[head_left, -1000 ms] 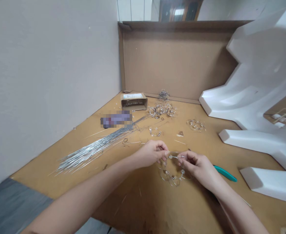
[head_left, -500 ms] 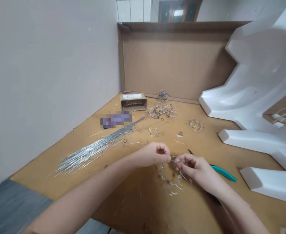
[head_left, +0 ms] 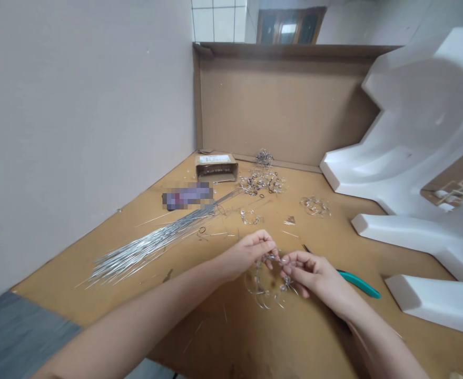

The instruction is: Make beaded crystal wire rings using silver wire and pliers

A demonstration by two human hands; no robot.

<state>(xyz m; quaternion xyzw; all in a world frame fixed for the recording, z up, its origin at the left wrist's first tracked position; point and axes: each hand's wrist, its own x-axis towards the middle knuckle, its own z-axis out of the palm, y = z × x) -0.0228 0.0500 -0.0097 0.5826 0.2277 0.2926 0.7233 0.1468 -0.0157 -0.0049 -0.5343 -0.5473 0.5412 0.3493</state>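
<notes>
Both my hands meet over the middle of the brown board, holding a chain of clear beads on wire links (head_left: 266, 288) that hangs in a loop below them. My left hand (head_left: 247, 252) pinches one end of the top link with closed fingers. My right hand (head_left: 310, 275) pinches the other end, fingers curled. The loop's lower part rests near the board.
A bundle of thin silver wires (head_left: 152, 243) lies to the left. Teal-handled pliers (head_left: 353, 281) lie just right of my right hand. A small cardboard box (head_left: 216, 166), heaps of beads and rings (head_left: 262, 181) and another bead cluster (head_left: 315, 206) sit farther back. White foam blocks (head_left: 413, 158) stand at right.
My hands have drawn slightly closer together and toward me. The hanging bead loop has swung left and bunched under my left hand.
</notes>
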